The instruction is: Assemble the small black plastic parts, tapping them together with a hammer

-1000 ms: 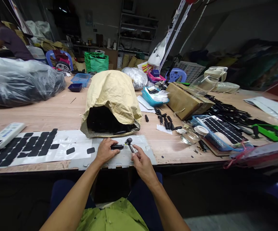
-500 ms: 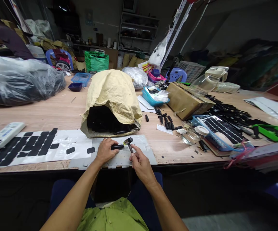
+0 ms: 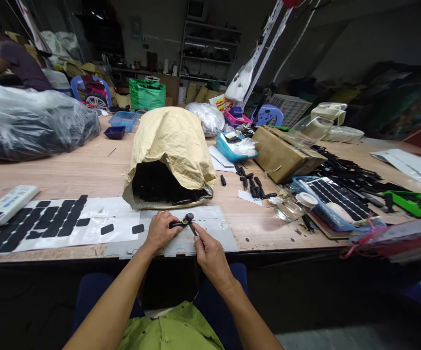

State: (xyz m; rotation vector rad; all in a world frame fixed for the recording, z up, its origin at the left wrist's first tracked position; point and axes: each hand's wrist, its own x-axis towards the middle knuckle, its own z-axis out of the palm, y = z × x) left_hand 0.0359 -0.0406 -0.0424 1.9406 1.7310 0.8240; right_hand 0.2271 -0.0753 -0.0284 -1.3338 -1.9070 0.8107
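Note:
My left hand (image 3: 160,229) is closed round a small black cylindrical part (image 3: 176,224) that lies on a grey sheet (image 3: 210,238) at the table's near edge. In my right hand (image 3: 207,248), a small hammer (image 3: 190,221) is pinched by its thin handle. Its black head rests against the free end of the black part. Just behind my hands lies a tan woven sack (image 3: 170,146) on its side, with its open mouth full of dark parts facing me.
White backing sheets with black oval pads (image 3: 50,221) and a white remote control (image 3: 8,203) lie to the left. Loose black parts (image 3: 250,183), a cardboard box (image 3: 279,153), a glass jar lid (image 3: 287,209) and a solar panel in a blue tray (image 3: 332,197) lie right. A person sits far left.
My right hand has swung the hammer head down and left onto the end of the black part. My left hand has stayed in place.

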